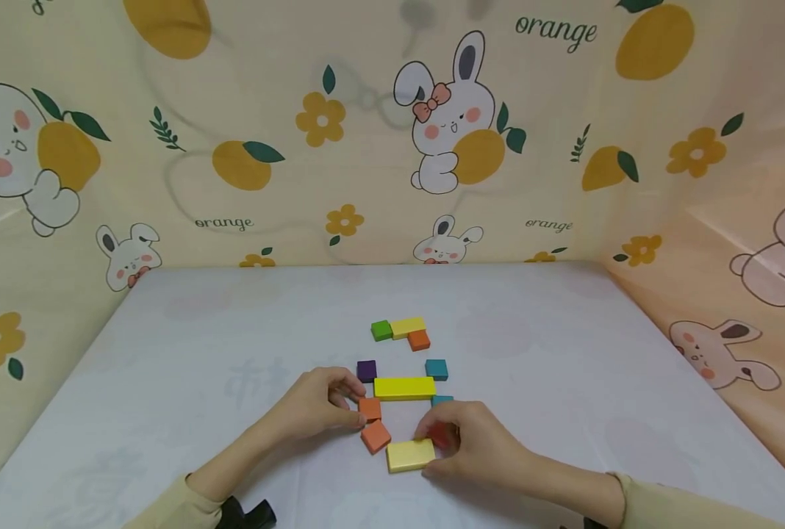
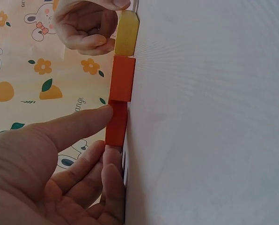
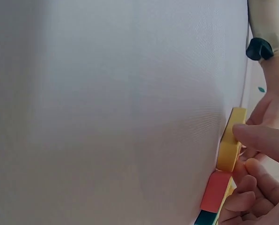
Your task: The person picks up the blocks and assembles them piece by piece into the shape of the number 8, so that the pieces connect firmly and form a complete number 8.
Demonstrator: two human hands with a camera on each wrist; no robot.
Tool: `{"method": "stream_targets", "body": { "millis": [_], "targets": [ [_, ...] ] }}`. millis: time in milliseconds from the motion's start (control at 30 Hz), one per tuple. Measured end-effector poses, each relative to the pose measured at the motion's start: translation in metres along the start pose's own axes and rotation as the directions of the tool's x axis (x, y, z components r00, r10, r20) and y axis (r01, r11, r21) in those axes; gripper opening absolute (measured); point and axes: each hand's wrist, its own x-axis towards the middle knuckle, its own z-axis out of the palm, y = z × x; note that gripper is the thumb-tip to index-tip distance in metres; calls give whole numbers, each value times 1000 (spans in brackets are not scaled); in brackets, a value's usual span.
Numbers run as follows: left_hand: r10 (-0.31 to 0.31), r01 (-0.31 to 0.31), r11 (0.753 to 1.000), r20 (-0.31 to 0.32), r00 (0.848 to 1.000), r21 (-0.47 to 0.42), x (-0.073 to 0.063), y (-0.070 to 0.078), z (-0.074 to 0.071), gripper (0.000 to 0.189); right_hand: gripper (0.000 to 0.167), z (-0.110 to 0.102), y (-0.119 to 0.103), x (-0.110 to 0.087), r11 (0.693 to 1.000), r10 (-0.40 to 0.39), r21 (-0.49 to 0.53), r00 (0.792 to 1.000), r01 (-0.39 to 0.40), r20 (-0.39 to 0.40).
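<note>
Left forearm is angling in from lower left, the left hand [image 1: 317,400] lying sideways — thumb and fingertips are pinching the upper orange block [image 1: 369,409], which is sitting just below the left end of a long yellow bar [image 1: 404,389]. Right forearm is crossing from lower right; the right hand [image 1: 484,444] is curling, thumb and fingers gripping a pale yellow block [image 1: 407,457] beside the lower orange block [image 1: 375,437] — on the white tabletop [image 1: 300,308].
</note>
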Motion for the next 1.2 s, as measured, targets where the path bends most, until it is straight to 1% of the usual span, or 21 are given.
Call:
{"method": "stream_targets", "body": {
  "millis": [333,533,767,900,1000,1033,1100,1200],
  "targets": [
    [15,-15,1000,-7,1000,5,0,-2,1,34,31,2,-2,3,999,34,-11,999,-34,11],
    [26,-26,1000,-5,1000,3,-1,-2,1,33,32,2,-3,2,999,36,-1,999,-36,16],
    [23,-23,1000,-5,1000,6,-1,1,0,34,32,2,-4,2,999,45,5,999,-45,9],
    [47,-45,997,-48,998,55,-2,2,0,31,32,2,-3,2,998,64,14,998,-64,5],
    [65,-58,994,-79,995,88,-4,5,0,28,31,2,-3,2,997,74,21,997,-74,3],
    [67,-59,994,-80,995,91,-5,7,1,27,31,2,-3,2,997,72,23,997,-72,1],
    [69,-63,995,-69,995,83,-6,11,2,26,31,2,-4,2,998,66,25,998,-66,-3],
    [83,-80,994,-34,996,72,-9,16,5,24,30,1,-3,2,998,50,27,999,-50,-9]
  ]
}}
